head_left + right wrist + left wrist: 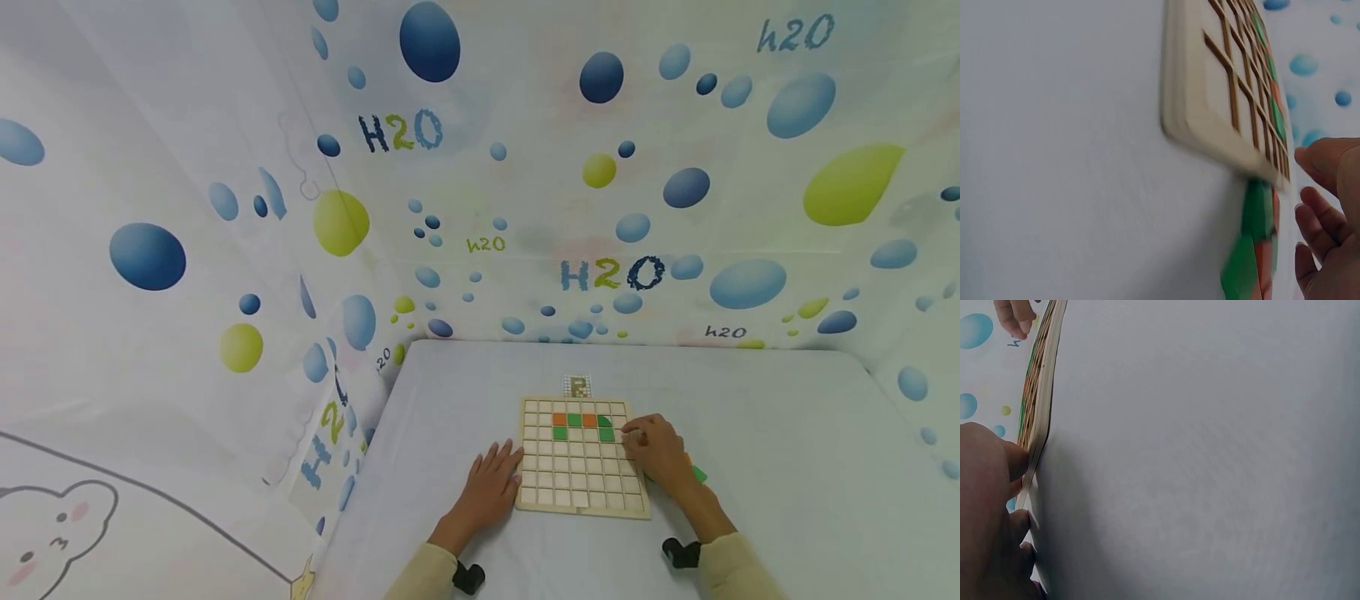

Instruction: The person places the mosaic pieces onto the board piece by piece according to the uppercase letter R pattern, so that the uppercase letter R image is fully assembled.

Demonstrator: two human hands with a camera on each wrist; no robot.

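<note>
- On the pale grey tabletop [787,433] I see a square wooden grid board [577,475], lying flat near the front edge between my 2 hands
- My left hand [491,487] lies flat, fingers straight and slightly spread, fingertips pressing the board's left edge; the left wrist view shows the fingers [1016,459] touching that thin, light wooden rim
- My right hand [660,454] rests over the board's right edge with fingers curled toward the upper right cells; I cannot tell whether it pinches a tile, since the fingertips hide whatever lies under them
- Inside the board sit flat square tiles: 2 orange tiles [559,419] and several green tiles [574,420] in the second and third rows, filling shallow cells divided by thin darker slats
- Loose green and orange tiles [1254,250] lie on the table just beside the board's right edge, partly under my right hand; they look smooth and glossy, though blurred
- Beyond the board's far edge lies a small pattern card [577,386], too small to read
</note>
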